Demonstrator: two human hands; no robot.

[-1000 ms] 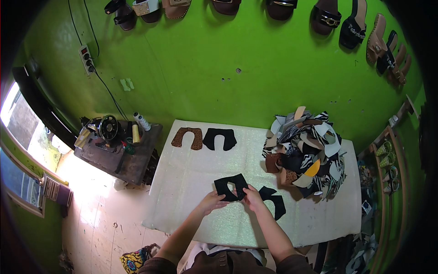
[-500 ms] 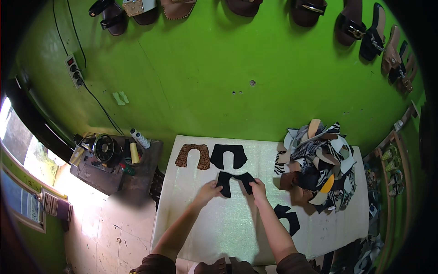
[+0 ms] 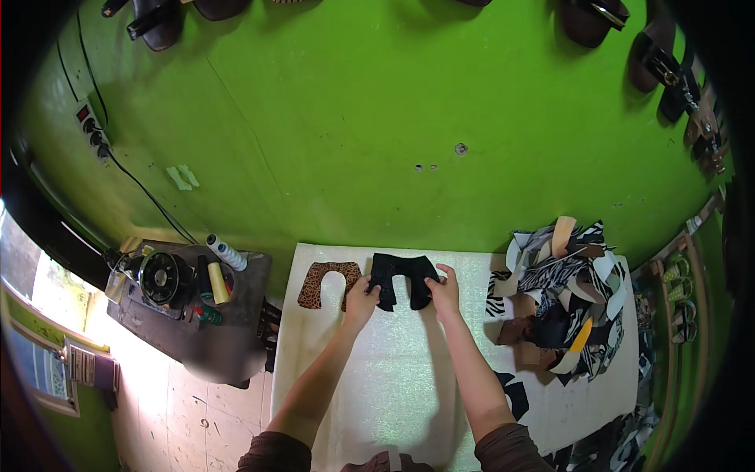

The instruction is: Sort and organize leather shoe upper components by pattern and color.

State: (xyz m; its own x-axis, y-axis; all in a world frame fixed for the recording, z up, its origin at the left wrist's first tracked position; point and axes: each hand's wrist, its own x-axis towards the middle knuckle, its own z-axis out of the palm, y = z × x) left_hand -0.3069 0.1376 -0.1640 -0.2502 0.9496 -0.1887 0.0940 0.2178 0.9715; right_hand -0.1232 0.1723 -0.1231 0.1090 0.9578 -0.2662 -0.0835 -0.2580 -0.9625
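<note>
A black U-shaped cut piece [image 3: 403, 266] lies between my two hands at the far part of the white table, its open side facing me. It overlaps the spot of another black piece, which I cannot make out separately beneath it. My left hand [image 3: 362, 302] pinches its left leg near the lower end. At the right leg, my right hand [image 3: 445, 294] holds the edge, with one finger lifted apart. Beside my left hand rests a leopard-print U-shaped piece [image 3: 312, 288]. Another black piece [image 3: 517, 397] lies near my right forearm, partly hidden by it.
A heap of material scraps [image 3: 562, 295], zebra-striped, black, grey and yellow, covers the right of the white table [image 3: 377, 385]. To the left, a sewing machine [image 3: 163, 277] and thread cones [image 3: 226, 253] stand on a dark table. Sandals [image 3: 588, 23] hang on the green wall.
Both hands have moved away from me with the black piece, bringing it over the black piece beside the leopard-print one. One right finger has lifted. The view has shifted slightly.
</note>
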